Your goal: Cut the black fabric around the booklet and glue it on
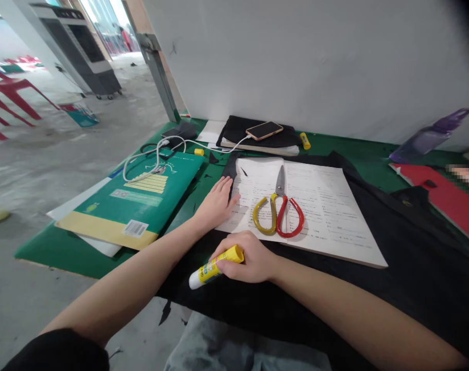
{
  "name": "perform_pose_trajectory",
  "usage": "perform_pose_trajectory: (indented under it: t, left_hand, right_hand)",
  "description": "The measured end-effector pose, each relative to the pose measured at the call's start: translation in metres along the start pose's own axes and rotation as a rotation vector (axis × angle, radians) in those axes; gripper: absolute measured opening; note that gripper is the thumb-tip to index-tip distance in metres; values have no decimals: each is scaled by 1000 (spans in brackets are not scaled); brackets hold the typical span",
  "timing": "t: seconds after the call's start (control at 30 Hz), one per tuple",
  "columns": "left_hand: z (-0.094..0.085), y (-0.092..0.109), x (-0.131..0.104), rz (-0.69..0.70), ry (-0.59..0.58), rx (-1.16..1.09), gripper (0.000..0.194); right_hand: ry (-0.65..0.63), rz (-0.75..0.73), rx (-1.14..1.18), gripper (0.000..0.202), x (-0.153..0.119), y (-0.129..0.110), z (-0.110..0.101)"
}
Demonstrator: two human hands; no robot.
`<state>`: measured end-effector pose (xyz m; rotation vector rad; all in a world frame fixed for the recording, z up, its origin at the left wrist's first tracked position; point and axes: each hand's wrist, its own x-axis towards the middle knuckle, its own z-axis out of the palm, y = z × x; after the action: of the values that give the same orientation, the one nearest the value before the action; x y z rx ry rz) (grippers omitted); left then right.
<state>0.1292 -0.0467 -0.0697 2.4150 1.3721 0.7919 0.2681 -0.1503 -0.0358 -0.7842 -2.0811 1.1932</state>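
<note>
My right hand [253,257] is wrapped round a yellow glue stick [210,269], its white end tilted down to the left above black cloth [250,304]. My left hand [215,203] lies flat with its fingers stretched out, at the left edge of an open book [327,206] and the black cloth beside it. On the book's pages rest scissors [279,206] with one yellow and one red handle, blades pointing away from me. A small dark scrap [244,171] lies on the left page.
Left of my hands is a green-covered book [141,190] with a white cable [157,159] over it. A phone [264,130] sits on a black case at the back. Small yellow caps [199,152] lie nearby. On the right are a purple bottle [423,139] and a red book [443,190].
</note>
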Motion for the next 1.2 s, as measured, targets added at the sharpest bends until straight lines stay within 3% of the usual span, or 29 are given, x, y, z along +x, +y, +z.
perform_pose_trajectory:
  t: [0.27,0.47,0.53,0.83,1.0,1.2]
  left_hand:
    - [10,0,-2,25,-31,155,55]
    - [6,8,-4,23,13,110,48]
    - [4,12,-5,41,49,106,42]
    - [-5,21,-10,158,70,252,26]
    - [-1,7,-7,161,92,-19,34]
    - [-6,-7,3,-175,179,-434,22]
  right_hand:
    - [136,-2,207,21,-5,-1,-1]
    - [564,85,439,31,-5,8,0]
    - [644,76,494,34,-2,10,1]
    - [741,-86,414,33,-3,7,4]
    - [756,-118,197,38,-5,7,3]
    - [809,-68,119,41,2,10,2]
